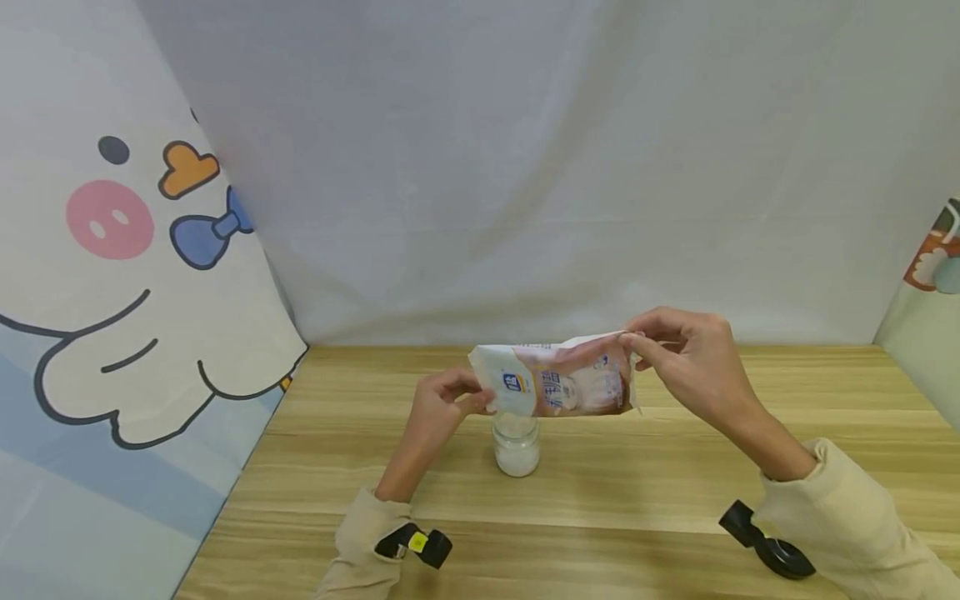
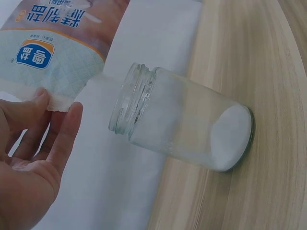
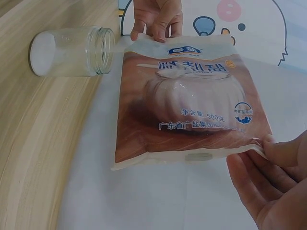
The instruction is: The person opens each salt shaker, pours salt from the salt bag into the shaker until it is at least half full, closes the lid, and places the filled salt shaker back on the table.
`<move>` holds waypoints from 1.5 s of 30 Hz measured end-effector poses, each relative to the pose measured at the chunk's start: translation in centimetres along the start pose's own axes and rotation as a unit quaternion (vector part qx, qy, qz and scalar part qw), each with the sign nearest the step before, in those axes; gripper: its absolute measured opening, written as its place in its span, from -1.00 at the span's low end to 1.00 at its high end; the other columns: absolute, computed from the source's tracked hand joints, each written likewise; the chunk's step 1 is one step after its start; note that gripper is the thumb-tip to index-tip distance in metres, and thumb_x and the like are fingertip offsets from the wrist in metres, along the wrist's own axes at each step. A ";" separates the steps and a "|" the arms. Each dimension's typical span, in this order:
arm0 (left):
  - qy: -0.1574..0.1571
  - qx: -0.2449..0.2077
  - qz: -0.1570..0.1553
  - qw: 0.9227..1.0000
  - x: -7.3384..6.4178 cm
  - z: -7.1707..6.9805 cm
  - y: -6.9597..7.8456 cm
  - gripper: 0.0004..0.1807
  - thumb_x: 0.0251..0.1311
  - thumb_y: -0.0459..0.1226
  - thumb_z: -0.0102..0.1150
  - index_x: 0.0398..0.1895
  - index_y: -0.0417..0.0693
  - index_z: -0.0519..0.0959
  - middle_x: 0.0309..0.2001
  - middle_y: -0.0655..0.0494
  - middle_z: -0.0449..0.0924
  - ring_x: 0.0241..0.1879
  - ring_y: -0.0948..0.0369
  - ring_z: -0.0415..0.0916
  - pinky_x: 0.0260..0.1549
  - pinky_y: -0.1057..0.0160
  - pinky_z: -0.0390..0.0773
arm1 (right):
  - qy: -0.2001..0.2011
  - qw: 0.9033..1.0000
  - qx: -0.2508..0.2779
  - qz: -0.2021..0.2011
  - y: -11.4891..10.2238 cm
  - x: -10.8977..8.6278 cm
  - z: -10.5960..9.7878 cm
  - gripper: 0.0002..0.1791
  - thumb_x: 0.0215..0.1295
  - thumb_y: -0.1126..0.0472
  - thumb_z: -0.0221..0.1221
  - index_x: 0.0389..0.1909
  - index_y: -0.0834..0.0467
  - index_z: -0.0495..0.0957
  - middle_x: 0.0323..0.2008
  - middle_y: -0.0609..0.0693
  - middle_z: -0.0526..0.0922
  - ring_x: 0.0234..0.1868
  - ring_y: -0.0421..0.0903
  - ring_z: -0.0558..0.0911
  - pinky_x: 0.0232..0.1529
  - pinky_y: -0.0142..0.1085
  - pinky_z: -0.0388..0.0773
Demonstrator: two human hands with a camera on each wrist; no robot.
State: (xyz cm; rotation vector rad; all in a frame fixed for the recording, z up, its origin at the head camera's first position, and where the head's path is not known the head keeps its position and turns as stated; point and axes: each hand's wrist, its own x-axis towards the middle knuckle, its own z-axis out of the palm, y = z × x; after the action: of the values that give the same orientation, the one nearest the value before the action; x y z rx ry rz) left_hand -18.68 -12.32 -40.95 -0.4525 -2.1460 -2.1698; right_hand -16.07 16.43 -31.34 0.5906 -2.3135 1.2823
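You pinch packet [image 1: 558, 383]: left hand [image 1: 444, 407] at left end, right hand [image 1: 693, 358] at right; glass jar [image 1: 517, 450] below left corner.

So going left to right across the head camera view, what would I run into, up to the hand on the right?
A cartoon bird, the left hand, the packet, the right hand.
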 end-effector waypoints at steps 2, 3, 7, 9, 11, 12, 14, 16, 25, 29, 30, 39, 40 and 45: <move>0.000 0.000 0.001 1.000 0.0 0.0 0.0 -0.91 0.05 -0.57 0.24 -0.36 -0.42 0.57 -0.34 -0.15 0.57 -0.28 0.09 0.58 -0.31 0.09 0.70 | -0.001 1.000 0.002 0.001 0.0 0.0 0.0 -0.93 0.23 0.35 0.22 -0.31 0.24 0.66 -0.38 0.09 0.69 -0.54 -0.18 0.65 -0.48 -0.50 0.61; -0.001 0.001 0.001 1.000 0.0 0.0 -0.1 -0.91 0.05 -0.56 0.25 -0.36 -0.42 0.57 -0.34 -0.14 0.57 -0.28 0.09 0.58 -0.31 0.09 0.70 | -0.001 1.000 0.003 0.001 -0.1 0.0 0.0 -0.93 0.23 0.35 0.22 -0.31 0.24 0.66 -0.38 0.09 0.69 -0.54 -0.17 0.65 -0.48 -0.50 0.61; -0.002 0.003 0.004 1.000 0.0 -0.1 -0.1 -0.91 0.05 -0.55 0.25 -0.35 -0.42 0.57 -0.35 -0.11 0.57 -0.28 0.10 0.58 -0.32 0.10 0.70 | -0.002 1.000 0.003 0.004 -0.1 0.0 0.0 -0.93 0.24 0.35 0.22 -0.31 0.24 0.66 -0.38 0.09 0.69 -0.53 -0.16 0.66 -0.48 -0.49 0.61; -0.002 0.002 0.005 1.000 0.0 -0.1 -0.1 -0.90 0.05 -0.56 0.25 -0.34 -0.42 0.57 -0.35 -0.11 0.57 -0.28 0.12 0.58 -0.32 0.11 0.70 | -0.002 1.000 0.002 0.005 -0.1 0.0 0.0 -0.93 0.24 0.35 0.22 -0.31 0.24 0.66 -0.38 0.09 0.69 -0.53 -0.16 0.66 -0.48 -0.49 0.61; -0.001 -0.002 0.006 1.000 0.0 -0.1 -0.1 -0.90 0.05 -0.56 0.25 -0.34 -0.43 0.57 -0.35 -0.13 0.57 -0.29 0.13 0.58 -0.32 0.11 0.70 | -0.002 1.000 0.000 0.005 -0.1 0.0 0.0 -0.93 0.24 0.35 0.22 -0.31 0.24 0.66 -0.38 0.09 0.68 -0.52 -0.16 0.66 -0.48 -0.49 0.61; -0.001 -0.003 0.006 1.000 0.0 -0.1 0.0 -0.90 0.05 -0.56 0.25 -0.34 -0.43 0.57 -0.35 -0.13 0.57 -0.29 0.13 0.58 -0.32 0.11 0.70 | -0.002 1.000 0.000 0.004 -0.1 0.0 0.0 -0.93 0.24 0.35 0.22 -0.31 0.24 0.66 -0.38 0.09 0.68 -0.52 -0.17 0.66 -0.48 -0.49 0.61; -0.002 -0.003 0.006 1.000 0.0 -0.1 0.0 -0.90 0.05 -0.56 0.25 -0.34 -0.43 0.57 -0.34 -0.15 0.56 -0.29 0.14 0.58 -0.32 0.11 0.70 | -0.002 1.000 0.000 0.004 -0.1 0.0 0.0 -0.93 0.24 0.35 0.22 -0.30 0.24 0.66 -0.38 0.09 0.68 -0.52 -0.17 0.66 -0.48 -0.49 0.62; -0.002 -0.001 0.005 1.000 0.0 0.0 0.0 -0.90 0.05 -0.56 0.25 -0.34 -0.43 0.57 -0.34 -0.14 0.57 -0.28 0.13 0.58 -0.32 0.12 0.70 | -0.002 1.000 -0.001 0.003 0.0 -0.1 0.0 -0.93 0.24 0.35 0.22 -0.30 0.24 0.66 -0.38 0.09 0.68 -0.52 -0.18 0.66 -0.48 -0.49 0.61; -0.005 0.005 0.004 1.000 -0.1 0.1 0.1 -0.91 0.06 -0.55 0.24 -0.33 -0.42 0.57 -0.34 -0.13 0.57 -0.31 0.15 0.57 -0.32 0.14 0.70 | -0.001 1.000 0.003 -0.002 0.1 -0.1 -0.2 -0.93 0.24 0.35 0.22 -0.30 0.23 0.66 -0.38 0.08 0.68 -0.52 -0.20 0.66 -0.46 -0.49 0.62; -0.005 0.004 0.002 1.000 -0.1 0.2 0.1 -0.90 0.06 -0.56 0.24 -0.32 -0.43 0.57 -0.34 -0.11 0.57 -0.29 0.15 0.57 -0.31 0.14 0.70 | 0.000 1.000 0.004 -0.005 0.1 0.0 -0.3 -0.93 0.23 0.35 0.22 -0.31 0.23 0.66 -0.39 0.08 0.68 -0.52 -0.20 0.65 -0.46 -0.47 0.63; -0.005 0.004 0.001 1.000 -0.1 0.2 0.1 -0.89 0.06 -0.56 0.24 -0.32 -0.43 0.57 -0.34 -0.10 0.57 -0.29 0.15 0.57 -0.31 0.14 0.70 | 0.000 1.000 0.004 -0.005 0.1 0.0 -0.4 -0.93 0.23 0.35 0.22 -0.31 0.23 0.66 -0.39 0.07 0.68 -0.52 -0.20 0.65 -0.46 -0.47 0.63; -0.004 0.002 0.000 1.000 0.0 0.2 0.2 -0.90 0.06 -0.57 0.23 -0.33 -0.44 0.57 -0.34 -0.16 0.57 -0.31 0.16 0.57 -0.31 0.14 0.70 | -0.002 1.000 0.004 -0.005 0.0 0.0 -0.4 -0.93 0.23 0.35 0.22 -0.31 0.23 0.66 -0.38 0.08 0.68 -0.51 -0.20 0.65 -0.44 -0.47 0.64; -0.004 0.001 0.001 1.000 0.0 0.2 0.2 -0.90 0.06 -0.58 0.23 -0.33 -0.44 0.57 -0.34 -0.15 0.57 -0.30 0.16 0.58 -0.31 0.14 0.70 | -0.002 1.000 0.004 -0.004 0.0 0.0 -0.4 -0.93 0.23 0.35 0.22 -0.31 0.23 0.66 -0.38 0.08 0.68 -0.51 -0.20 0.65 -0.44 -0.47 0.64; -0.005 0.000 0.001 1.000 -0.1 0.3 0.2 -0.90 0.05 -0.58 0.23 -0.33 -0.45 0.57 -0.34 -0.16 0.57 -0.30 0.16 0.58 -0.31 0.14 0.70 | -0.003 1.000 0.003 -0.002 0.0 0.0 -0.4 -0.93 0.24 0.34 0.22 -0.30 0.23 0.66 -0.38 0.08 0.68 -0.50 -0.19 0.66 -0.44 -0.47 0.64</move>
State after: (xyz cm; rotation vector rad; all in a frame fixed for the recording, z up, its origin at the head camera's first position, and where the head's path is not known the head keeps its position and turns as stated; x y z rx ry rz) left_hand -18.49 -12.08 -40.75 -0.4645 -2.1496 -2.1712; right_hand -16.04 16.75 -31.16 0.6017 -2.3117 1.2880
